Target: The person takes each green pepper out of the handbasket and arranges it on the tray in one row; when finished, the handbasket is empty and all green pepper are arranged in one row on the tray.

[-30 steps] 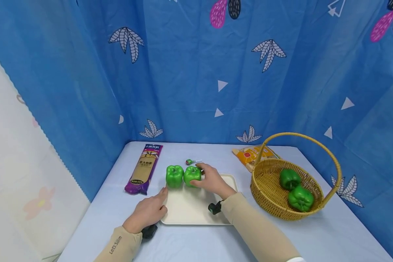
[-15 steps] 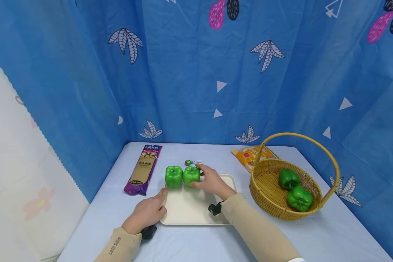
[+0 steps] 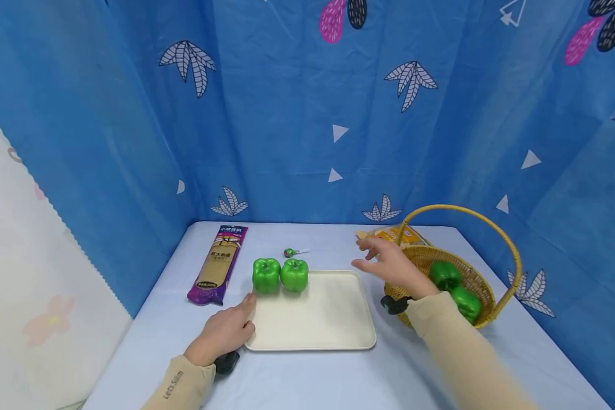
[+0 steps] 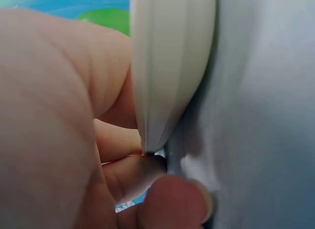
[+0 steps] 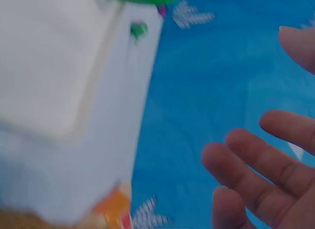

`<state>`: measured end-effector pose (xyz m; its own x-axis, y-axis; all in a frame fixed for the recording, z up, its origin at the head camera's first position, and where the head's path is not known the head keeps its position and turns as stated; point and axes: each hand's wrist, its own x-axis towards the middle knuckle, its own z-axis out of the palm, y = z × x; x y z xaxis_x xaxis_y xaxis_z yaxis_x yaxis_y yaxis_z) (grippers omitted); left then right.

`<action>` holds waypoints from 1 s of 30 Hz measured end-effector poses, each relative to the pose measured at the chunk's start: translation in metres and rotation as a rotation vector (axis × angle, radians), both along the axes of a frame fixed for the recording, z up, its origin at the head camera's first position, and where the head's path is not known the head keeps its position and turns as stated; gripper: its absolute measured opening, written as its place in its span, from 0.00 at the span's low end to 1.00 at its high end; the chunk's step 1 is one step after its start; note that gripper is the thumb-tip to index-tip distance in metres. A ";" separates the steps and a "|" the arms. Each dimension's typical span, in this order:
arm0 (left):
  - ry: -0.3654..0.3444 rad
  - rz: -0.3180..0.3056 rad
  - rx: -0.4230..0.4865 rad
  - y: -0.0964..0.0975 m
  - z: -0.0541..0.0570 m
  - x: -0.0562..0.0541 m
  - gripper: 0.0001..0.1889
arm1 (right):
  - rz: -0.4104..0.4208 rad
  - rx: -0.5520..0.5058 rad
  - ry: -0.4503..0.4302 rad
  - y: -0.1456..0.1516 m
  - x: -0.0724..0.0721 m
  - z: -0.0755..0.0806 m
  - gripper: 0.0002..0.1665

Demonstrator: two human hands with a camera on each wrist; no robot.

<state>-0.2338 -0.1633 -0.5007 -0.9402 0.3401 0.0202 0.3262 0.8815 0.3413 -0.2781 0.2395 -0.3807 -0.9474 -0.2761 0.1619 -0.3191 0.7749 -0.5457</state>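
Note:
My left hand [image 3: 224,328] grips the left edge of a cream rectangular tray [image 3: 333,319]. In the left wrist view, its fingers [image 4: 130,177] bend around the pale tray rim [image 4: 172,56]. Two green bell peppers stand side by side at the tray's back left: one bell pepper [image 3: 266,275] in the corner, the other bell pepper [image 3: 294,275] to its right. My right hand [image 3: 392,263] is in the air between tray and basket, holding nothing, with its fingers [image 5: 261,175] spread apart in the right wrist view. Behind it, a wicker basket [image 3: 415,259] holds two darker green peppers [image 3: 445,275].
A purple pasta packet [image 3: 218,265] lies left of the tray. Behind the peppers is a small lollipop [image 3: 290,252]. An orange packet [image 3: 392,234] lies behind the basket, whose tall handle [image 3: 453,207] arches upward. A blue curtain [image 3: 287,114] hangs behind the table.
My right hand has let go of the right-hand bell pepper on the tray and moved right toward the basket. My left hand stays at the tray's edge. The head view has shifted slightly.

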 end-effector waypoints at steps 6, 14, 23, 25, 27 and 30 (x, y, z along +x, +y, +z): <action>-0.016 0.008 -0.005 -0.005 0.000 0.000 0.37 | -0.123 0.016 -0.037 0.070 0.003 0.006 0.37; -0.034 0.024 0.015 -0.006 0.000 0.000 0.37 | -0.535 0.156 0.002 0.127 0.001 -0.045 0.36; -0.032 0.018 0.030 0.003 0.005 -0.002 0.37 | -0.610 0.235 -0.108 0.136 0.006 -0.056 0.38; -0.024 0.016 0.020 0.003 0.005 -0.002 0.37 | -0.598 0.257 -0.109 0.136 0.006 -0.055 0.38; -0.031 0.016 0.018 0.004 0.006 -0.002 0.37 | -0.580 0.270 -0.100 0.136 0.006 -0.055 0.38; -0.043 0.017 0.012 0.003 0.004 -0.002 0.37 | -0.552 0.279 -0.095 0.136 0.007 -0.056 0.38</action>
<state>-0.2361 -0.1599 -0.4963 -0.9460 0.3237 -0.0167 0.2956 0.8828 0.3652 -0.2713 0.3753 -0.4367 -0.9692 0.2384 0.0624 0.2089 0.9292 -0.3050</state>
